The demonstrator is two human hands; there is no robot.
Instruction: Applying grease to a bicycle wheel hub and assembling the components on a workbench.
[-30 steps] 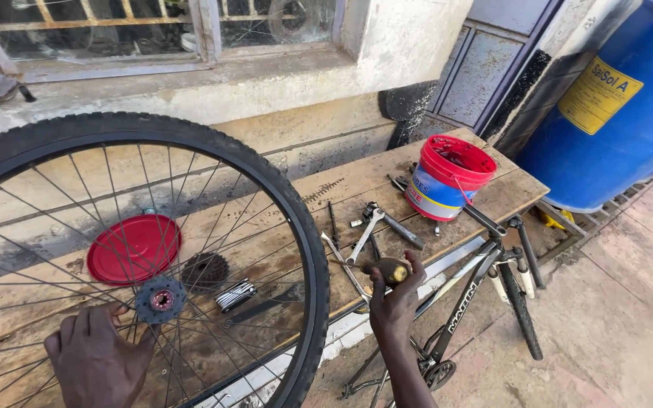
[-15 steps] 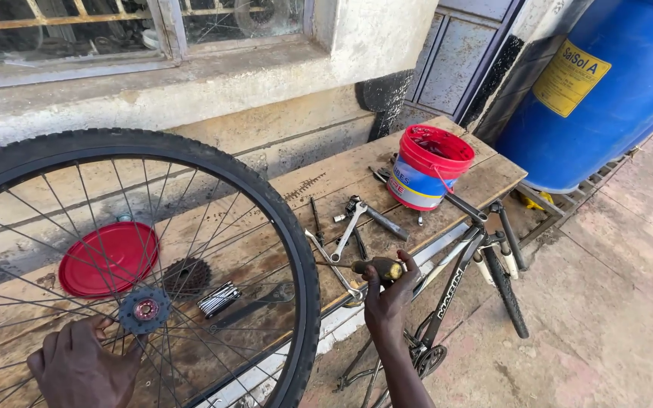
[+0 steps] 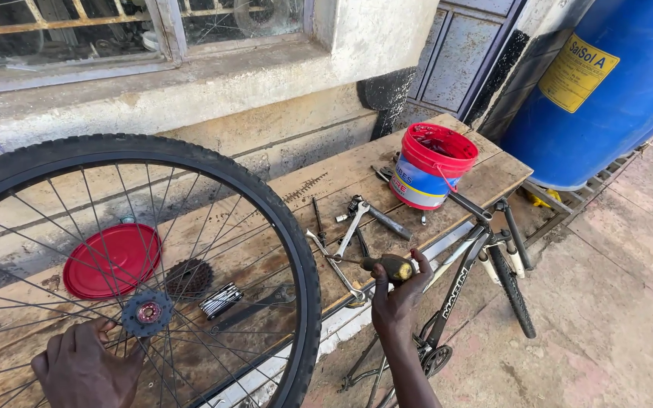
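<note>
While the left hand (image 3: 85,370) curls its fingers around the spokes just below the hub (image 3: 147,312) of the bicycle wheel (image 3: 137,264), the right hand (image 3: 396,298) closes thumb and fingers on the dark, yellow-tipped handle of a screwdriver (image 3: 393,267) at the near edge of the wooden bench (image 3: 493,177). The wheel stands upright at about nine o'clock from that hand, its tyre rim near the wrist. At twelve o'clock from the right hand lie a spanner (image 3: 352,228) and other loose tools; at one o'clock stands a red bucket (image 3: 432,166). Behind the spokes a red lid (image 3: 111,261) and a dark sprocket cluster (image 3: 189,278) rest on the bench. A bicycle frame (image 3: 462,279) leans at three o'clock, with a blue barrel (image 3: 614,91) beyond.
</note>
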